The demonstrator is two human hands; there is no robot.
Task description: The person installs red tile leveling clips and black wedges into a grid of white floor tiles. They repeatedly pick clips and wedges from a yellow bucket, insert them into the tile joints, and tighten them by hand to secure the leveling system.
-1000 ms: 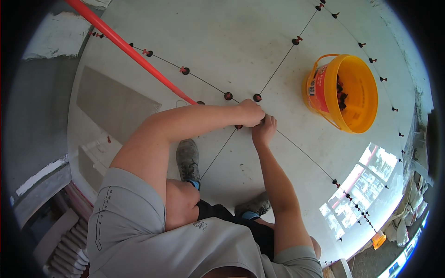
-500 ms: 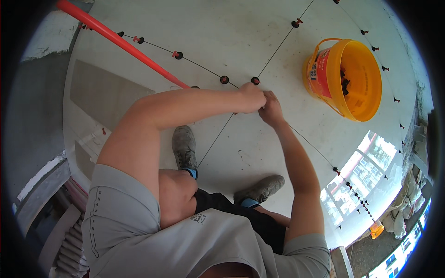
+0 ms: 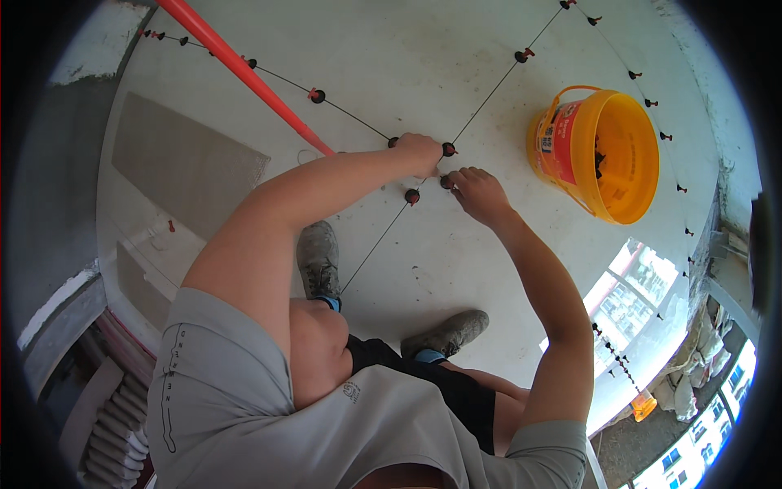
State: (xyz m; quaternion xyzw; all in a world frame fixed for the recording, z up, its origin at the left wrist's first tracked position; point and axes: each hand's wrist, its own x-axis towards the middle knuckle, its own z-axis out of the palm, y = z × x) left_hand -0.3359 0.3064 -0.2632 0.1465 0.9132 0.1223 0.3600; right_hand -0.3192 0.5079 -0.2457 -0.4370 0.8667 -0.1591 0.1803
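Large pale floor tiles [image 3: 423, 269] meet at a crossing of dark joints in front of me. Round black tile levelers with red T-handles sit along these joints. My right hand [image 3: 481, 196] pinches a black tile leveler [image 3: 446, 182] at the crossing. My left hand [image 3: 419, 154] is closed just to the left, its fingertips turned away, so what it holds is hidden. Beside its knuckles stands another tile leveler [image 3: 449, 150] on the far joint. Nearer to me, a third leveler [image 3: 412, 196] sits on the joint running toward my shoes.
A yellow bucket [image 3: 632, 155] with black pieces inside lies tipped at the right. A red pole [image 3: 244, 77] slants in from the upper left. My shoes [image 3: 445, 334] stand on the tiles. Rows of levelers line the far and right joints.
My hands, together before, are now apart. The left has shifted left; the right has come down onto a tile leveler at the crossing. The whole view has shifted slightly.
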